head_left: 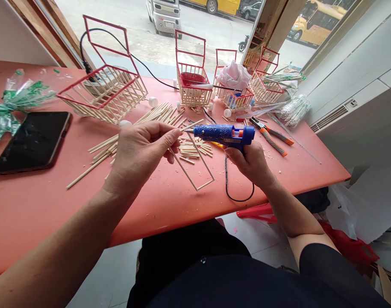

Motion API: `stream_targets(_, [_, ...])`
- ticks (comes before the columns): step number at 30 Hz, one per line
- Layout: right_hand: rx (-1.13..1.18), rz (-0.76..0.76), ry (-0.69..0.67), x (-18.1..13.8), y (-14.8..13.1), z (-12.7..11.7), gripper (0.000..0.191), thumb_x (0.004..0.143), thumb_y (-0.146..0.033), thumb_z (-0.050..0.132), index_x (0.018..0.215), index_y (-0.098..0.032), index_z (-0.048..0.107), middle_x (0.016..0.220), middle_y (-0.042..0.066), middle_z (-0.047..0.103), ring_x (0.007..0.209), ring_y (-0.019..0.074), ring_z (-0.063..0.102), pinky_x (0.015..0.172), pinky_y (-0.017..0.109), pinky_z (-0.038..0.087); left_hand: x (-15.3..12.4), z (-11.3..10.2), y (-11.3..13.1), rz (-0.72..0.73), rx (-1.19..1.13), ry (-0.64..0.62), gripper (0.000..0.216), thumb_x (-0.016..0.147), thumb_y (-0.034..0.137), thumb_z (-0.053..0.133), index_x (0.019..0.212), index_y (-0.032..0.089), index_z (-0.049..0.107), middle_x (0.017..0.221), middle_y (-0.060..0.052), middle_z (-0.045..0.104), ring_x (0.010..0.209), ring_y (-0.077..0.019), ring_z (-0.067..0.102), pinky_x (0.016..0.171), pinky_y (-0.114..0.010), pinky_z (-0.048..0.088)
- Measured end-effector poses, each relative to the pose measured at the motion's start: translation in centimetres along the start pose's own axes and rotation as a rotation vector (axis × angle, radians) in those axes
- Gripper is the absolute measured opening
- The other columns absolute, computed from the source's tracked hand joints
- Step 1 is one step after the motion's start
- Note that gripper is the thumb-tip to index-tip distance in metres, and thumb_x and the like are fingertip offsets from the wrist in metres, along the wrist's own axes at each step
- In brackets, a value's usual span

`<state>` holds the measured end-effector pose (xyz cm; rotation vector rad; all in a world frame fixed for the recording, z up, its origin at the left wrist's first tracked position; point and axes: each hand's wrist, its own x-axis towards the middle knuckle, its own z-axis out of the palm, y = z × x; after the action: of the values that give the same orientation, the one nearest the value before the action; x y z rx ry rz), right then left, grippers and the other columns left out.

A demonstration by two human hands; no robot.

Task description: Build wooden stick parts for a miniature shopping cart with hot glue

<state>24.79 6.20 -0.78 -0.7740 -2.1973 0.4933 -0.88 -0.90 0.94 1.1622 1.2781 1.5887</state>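
Observation:
My left hand (144,149) is closed in a pinch on a rectangular frame of thin wooden sticks (197,164), held just above the red table (38,205). My right hand (251,164) grips a blue hot glue gun (224,133), its nozzle pointing left at the frame's upper corner beside my left fingertips. The gun's black cord (229,188) loops down over the table's front edge. Loose wooden sticks (150,119) and short cut pieces (195,149) lie under and behind the hands.
Several stick-built carts with red frames stand at the back, the largest (102,92) on the left. A black phone (33,141) lies at the left, with green-printed plastic wrappers (12,102) behind it. Orange-handled pliers (268,134) and plastic packets (291,109) lie right.

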Motion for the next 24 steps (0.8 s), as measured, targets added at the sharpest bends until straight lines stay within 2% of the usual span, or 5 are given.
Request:
stream_targets(5, [0.005, 0.006, 0.002, 0.09, -0.11, -0.01, 0.042, 0.109, -0.054, 0.062, 0.087, -0.019, 0.069, 0.066, -0.001, 0.061, 0.061, 0.0144, 0.054, 0.061, 0.029, 0.044, 0.24, -0.5, -1.1, 0.07, -0.011, -0.028, 0.026, 0.096, 0.008, 0.079, 0.075, 0.021, 0.085, 0.061, 0.001, 0.071, 0.045, -0.0066, 0.057, 0.044, -0.017, 0.048])
stream_targets(8, [0.008, 0.033, 0.013, 0.12, -0.03, -0.06, 0.046, 0.108, -0.058, 0.062, 0.085, -0.019, 0.069, 0.065, -0.001, 0.059, 0.059, 0.0135, 0.052, 0.059, 0.029, 0.042, 0.21, -0.48, -1.1, 0.065, -0.001, -0.023, 0.024, 0.096, 0.01, 0.08, 0.075, 0.021, 0.085, 0.062, 0.001, 0.071, 0.045, -0.0066, 0.057, 0.044, -0.018, 0.048])
stream_targets(14, [0.021, 0.012, 0.028, 0.03, 0.14, -0.1, 0.042, 0.109, -0.057, 0.063, 0.09, -0.02, 0.072, 0.07, 0.001, 0.061, 0.066, 0.0162, 0.056, 0.063, 0.03, 0.048, 0.09, -0.11, -0.2, -0.02, 0.014, -0.008, 0.025, 0.095, 0.01, 0.076, 0.073, 0.019, 0.083, 0.062, -0.001, 0.07, 0.045, -0.0071, 0.057, 0.045, -0.019, 0.047])
stream_targets(19, [0.044, 0.007, 0.04, -0.14, 0.36, 0.07, 0.043, 0.109, -0.058, 0.062, 0.091, -0.02, 0.073, 0.072, 0.002, 0.062, 0.066, 0.017, 0.057, 0.062, 0.031, 0.05, 0.56, -0.04, -0.57, -0.096, -0.136, -0.037, 0.018, 0.083, 0.022, 0.09, 0.071, 0.016, 0.08, 0.061, -0.003, 0.069, 0.048, -0.01, 0.057, 0.042, -0.021, 0.044])
stream_targets(24, [0.067, 0.017, 0.05, -0.35, 0.58, 0.26, 0.045, 0.109, -0.061, 0.062, 0.093, -0.02, 0.074, 0.069, 0.001, 0.06, 0.065, 0.017, 0.057, 0.06, 0.03, 0.049, 0.98, -0.05, -0.9, -0.284, -0.261, -0.101, 0.02, 0.085, 0.023, 0.092, 0.074, 0.013, 0.079, 0.063, -0.003, 0.065, 0.053, -0.0091, 0.057, 0.043, -0.016, 0.041])
